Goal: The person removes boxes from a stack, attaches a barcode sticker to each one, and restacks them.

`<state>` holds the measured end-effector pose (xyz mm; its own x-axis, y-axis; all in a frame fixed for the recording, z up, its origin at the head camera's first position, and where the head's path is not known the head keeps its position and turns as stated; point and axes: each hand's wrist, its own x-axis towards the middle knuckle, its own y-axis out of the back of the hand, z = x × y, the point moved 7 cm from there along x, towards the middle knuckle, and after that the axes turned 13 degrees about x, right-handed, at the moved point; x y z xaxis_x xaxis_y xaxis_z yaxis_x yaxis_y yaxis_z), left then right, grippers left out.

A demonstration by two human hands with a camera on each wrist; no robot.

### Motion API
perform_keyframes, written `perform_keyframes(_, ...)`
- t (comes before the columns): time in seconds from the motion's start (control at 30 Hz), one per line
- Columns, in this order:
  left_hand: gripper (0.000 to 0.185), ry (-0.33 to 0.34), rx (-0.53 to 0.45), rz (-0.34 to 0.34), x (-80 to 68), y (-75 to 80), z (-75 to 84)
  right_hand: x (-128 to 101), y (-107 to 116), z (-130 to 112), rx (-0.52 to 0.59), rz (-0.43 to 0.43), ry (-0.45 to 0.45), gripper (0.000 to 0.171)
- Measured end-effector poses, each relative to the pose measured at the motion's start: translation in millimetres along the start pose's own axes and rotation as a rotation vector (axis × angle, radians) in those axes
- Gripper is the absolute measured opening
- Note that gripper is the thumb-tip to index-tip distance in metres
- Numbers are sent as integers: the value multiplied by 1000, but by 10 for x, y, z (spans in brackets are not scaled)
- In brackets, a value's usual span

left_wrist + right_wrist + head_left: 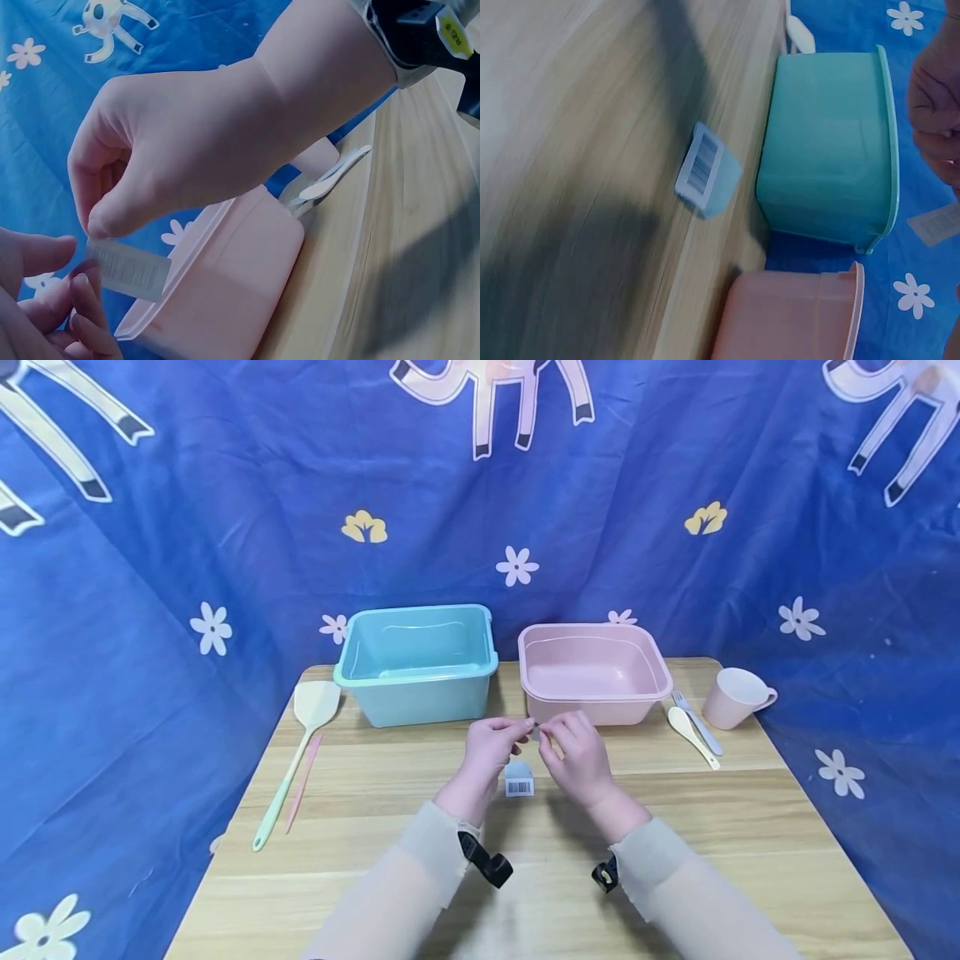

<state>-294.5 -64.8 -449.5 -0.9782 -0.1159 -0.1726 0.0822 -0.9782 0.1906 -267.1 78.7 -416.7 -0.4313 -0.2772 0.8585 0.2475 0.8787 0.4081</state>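
Here both hands, left hand and right hand, pinch a small clear packet above the table, pink tub at 12 o'clock, barcoded box just below; bare tabletop toward 6.

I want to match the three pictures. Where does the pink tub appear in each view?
Head: the pink tub stands at centre right, behind both hands.
Left wrist: lower middle, tilted, under the left hand.
Right wrist: bottom edge, right of centre.
Shared landmark: the wooden table, seen in all three views.
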Motion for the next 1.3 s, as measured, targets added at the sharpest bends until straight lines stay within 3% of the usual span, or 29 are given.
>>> perform_keyframes(0.2,13,21,-16,8,-23,4,-2,-12,-22,-84,-71,-43,126,13)
perform_keyframes(0.37,11,43,-15,6,-35,-1,-15,-28,-45,-127,-120,-71,179,15)
perform_keyframes(0.6,8,2,2,24,-18,-2,-12,-34,-83,-138,-146,-125,180,21)
perform_keyframes(0.73,6,-38,37,35,-4,17,-11,-15,-54,-110,-83,-98,137,19)
perform_keyframes(0.83,7,-70,85,23,15,37,-23,23,19,-23,10,-25,10,16)
perform_keyframes(0.9,7,-98,121,7,26,62,-23,39,65,88,86,26,-135,16)
perform_keyframes(1.0,8,-166,174,-16,34,123,-2,18,78,295,246,64,-443,16)
perform_keyframes(1.17,8,-306,302,-57,60,239,12,-147,-98,535,620,31,-979,23)
perform_keyframes(1.23,8,-336,354,-73,69,285,-4,-195,-171,555,717,2,-1091,23)
perform_keyframes(1.3,8,-350,384,-84,81,333,-30,-208,-223,545,768,-38,-1125,22)
